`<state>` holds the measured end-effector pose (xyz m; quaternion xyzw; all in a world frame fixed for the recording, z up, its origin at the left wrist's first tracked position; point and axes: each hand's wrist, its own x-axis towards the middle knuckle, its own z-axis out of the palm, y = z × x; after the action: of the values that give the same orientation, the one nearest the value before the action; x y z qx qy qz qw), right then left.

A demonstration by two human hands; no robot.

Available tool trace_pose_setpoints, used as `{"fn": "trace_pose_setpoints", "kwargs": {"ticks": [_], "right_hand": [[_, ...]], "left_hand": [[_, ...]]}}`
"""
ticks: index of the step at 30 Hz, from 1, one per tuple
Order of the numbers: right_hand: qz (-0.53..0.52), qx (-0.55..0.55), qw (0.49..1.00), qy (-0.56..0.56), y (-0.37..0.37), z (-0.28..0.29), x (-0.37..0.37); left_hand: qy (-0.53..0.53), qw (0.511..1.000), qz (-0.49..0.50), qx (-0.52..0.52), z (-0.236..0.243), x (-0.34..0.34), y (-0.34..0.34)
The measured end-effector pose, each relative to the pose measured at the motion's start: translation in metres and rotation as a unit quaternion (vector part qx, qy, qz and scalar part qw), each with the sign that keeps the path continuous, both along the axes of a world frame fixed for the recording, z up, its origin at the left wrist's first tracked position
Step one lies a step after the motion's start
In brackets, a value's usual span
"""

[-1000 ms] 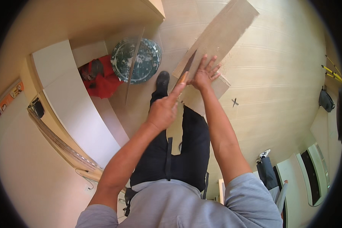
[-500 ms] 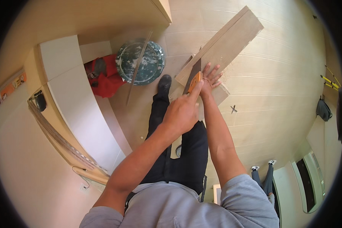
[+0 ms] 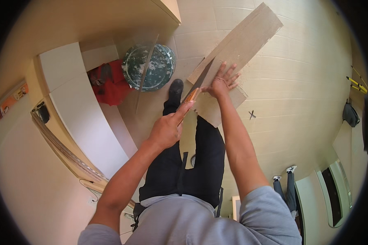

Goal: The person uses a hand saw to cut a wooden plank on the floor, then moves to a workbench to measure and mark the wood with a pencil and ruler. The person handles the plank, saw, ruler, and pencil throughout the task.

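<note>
Pale tan floor point(image 3: 298, 85), running under everything; the largest item.

White bench-like unit point(image 3: 90, 118), long, to the person's left, its edges bent by the lens.

Wooden board point(image 3: 253, 34), light brown, set slantwise ahead of the person, its far end pointing away to the right. Near end lies before the knees, beneath the right hand.

Second wooden piece point(image 3: 212, 111), shorter, jutting from the near end toward the right knee; seemingly under the board, though the exact stacking is hidden.

Dark green bucket point(image 3: 161, 69), spattered white, just beyond the left foot.

Red cloth or bag point(image 3: 110, 92), crumpled, beside the bucket.

Handsaw point(image 3: 204, 74), dark blade, orange handle, blade lying along the board's length. Depth of cut: cannot be told.

Left hand point(image 3: 167, 128), fingers closed round the saw's handle.

Right hand point(image 3: 221, 81), spread flat, palm down, pressing on the board just right of the blade; grips nothing.

Black cross mark point(image 3: 252, 114), on the floor, right; the smallest item.

Step in hand, as judged: sawing lengthwise, apparently mid-cut. Next move calls for a straight stroke in line with the blade, board held firm, spread fingers clear of the teeth.
</note>
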<state>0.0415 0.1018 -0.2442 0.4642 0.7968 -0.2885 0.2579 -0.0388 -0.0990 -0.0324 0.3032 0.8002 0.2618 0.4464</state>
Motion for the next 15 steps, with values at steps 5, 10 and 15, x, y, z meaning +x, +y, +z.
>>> {"fn": "trace_pose_setpoints", "kwargs": {"ticks": [5, 10, 15], "right_hand": [[-0.001, -0.059, 0.995, -0.083, -0.023, 0.001, 0.005], [0.014, 0.003, 1.000, -0.023, -0.032, -0.006, 0.010], [0.019, -0.013, 1.000, -0.019, -0.027, -0.003, 0.007]], "left_hand": [[-0.017, 0.999, 0.027, 0.024, 0.033, -0.003, -0.005], [-0.108, 0.982, 0.004, -0.158, 0.133, 0.002, 0.020], [-0.079, 0.988, -0.004, -0.133, 0.138, -0.024, 0.016]]}}
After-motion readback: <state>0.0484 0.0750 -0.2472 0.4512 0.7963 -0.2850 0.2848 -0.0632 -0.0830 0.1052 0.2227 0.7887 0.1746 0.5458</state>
